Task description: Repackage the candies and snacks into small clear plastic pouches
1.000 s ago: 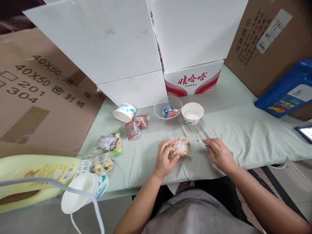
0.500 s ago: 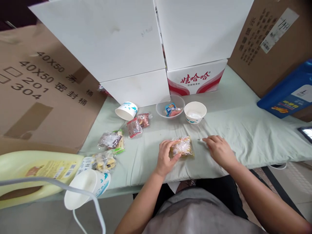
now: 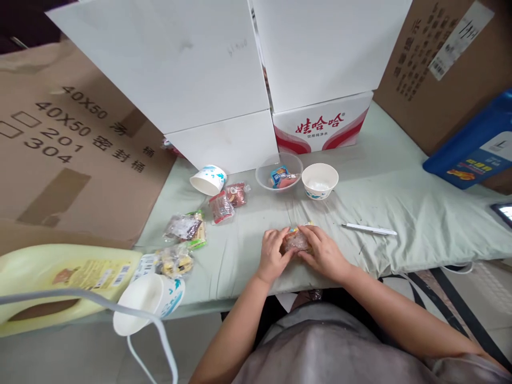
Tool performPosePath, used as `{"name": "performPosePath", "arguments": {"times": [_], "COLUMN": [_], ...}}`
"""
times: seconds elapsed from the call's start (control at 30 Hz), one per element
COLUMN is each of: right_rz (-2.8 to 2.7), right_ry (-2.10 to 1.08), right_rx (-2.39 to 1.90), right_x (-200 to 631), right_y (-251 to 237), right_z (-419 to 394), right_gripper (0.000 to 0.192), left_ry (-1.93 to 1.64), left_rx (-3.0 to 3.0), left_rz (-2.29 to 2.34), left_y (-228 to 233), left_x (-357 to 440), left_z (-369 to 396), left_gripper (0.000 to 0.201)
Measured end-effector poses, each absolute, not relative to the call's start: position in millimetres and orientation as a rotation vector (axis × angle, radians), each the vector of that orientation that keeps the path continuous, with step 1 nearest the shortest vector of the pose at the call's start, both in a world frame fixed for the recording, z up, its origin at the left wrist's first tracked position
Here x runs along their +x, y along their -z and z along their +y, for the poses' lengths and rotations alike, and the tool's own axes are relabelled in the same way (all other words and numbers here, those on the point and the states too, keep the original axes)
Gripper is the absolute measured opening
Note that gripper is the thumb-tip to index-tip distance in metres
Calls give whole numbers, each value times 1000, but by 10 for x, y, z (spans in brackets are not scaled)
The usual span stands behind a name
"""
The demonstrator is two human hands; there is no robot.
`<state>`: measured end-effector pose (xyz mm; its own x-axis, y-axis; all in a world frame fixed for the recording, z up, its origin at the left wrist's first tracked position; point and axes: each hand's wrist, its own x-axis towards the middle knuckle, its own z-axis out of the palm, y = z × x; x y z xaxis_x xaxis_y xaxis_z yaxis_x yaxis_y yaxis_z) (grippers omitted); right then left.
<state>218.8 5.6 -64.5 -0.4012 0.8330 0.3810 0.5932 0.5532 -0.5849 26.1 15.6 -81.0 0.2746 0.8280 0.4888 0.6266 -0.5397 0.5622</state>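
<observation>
A clear-wrapped snack packet [image 3: 296, 242] lies at the table's near edge, gripped from both sides. My left hand [image 3: 273, 256] is closed around its left end, thumb in front and fingers behind. At the right end my right hand [image 3: 323, 255] is closed on the same packet; the fingers hide much of it. To the right of my hands a white pen [image 3: 370, 229] rests on the cloth. Beyond the packet stand a clear plastic bowl [image 3: 262, 173] with small snack packets inside and an upright paper bowl [image 3: 320, 184].
Left of my hands are red snack packets [image 3: 221, 207], other wrapped snacks [image 3: 184, 229] and a tipped paper bowl [image 3: 208, 180]. Another paper bowl [image 3: 168, 298] and a yellow jug [image 3: 80, 266] sit near a grey cable [image 3: 96, 298]. White boxes [image 3: 224, 144] and a blue container [image 3: 472, 152] border the table.
My right hand has let go of the white pen, leaving it on the cloth, and moved left onto the snack packet. The left hand has stayed on the packet.
</observation>
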Motion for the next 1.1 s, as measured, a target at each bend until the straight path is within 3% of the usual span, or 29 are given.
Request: {"name": "performPosePath", "arguments": {"times": [0.1, 0.23, 0.3, 0.53, 0.7, 0.83, 0.93, 1.1], "right_rz": [-2162, -2179, -2117, -1860, -1858, -2050, -2209, -2289], "right_ry": [-531, -621, -637, -557, -426, -457, -557, -591], "right_rx": [-1189, -1215, -1236, -1332, -1270, -1093, -1095, -1276], "right_x": [2189, 2269, 2322, 2669, 2721, 2455, 2240, 2231], "right_y": [673, 643, 627, 615, 532, 459, 497, 577], "right_z": [107, 120, 108, 120, 81, 75, 130, 199], "right_gripper": [63, 20, 10, 10, 12, 37, 49, 25], "left_ry": [-1130, -1343, -1475, -1792, -2044, -1518, -1191, -1155], "left_rx": [2319, 2033, 1766, 1277, 1602, 2307, 2462, 2354], "left_rz": [1306, 1248, 1330, 1559, 1704, 1466, 1457, 1603], "left_y": [815, 868, 942, 1189, 921, 755, 797, 903], "left_x": [279, 241, 193, 39, 103, 297, 417, 365], "left_z": [164, 153, 154, 257, 153, 46, 29, 25], "left_gripper": [14, 13, 13, 6, 17, 28, 30, 28]}}
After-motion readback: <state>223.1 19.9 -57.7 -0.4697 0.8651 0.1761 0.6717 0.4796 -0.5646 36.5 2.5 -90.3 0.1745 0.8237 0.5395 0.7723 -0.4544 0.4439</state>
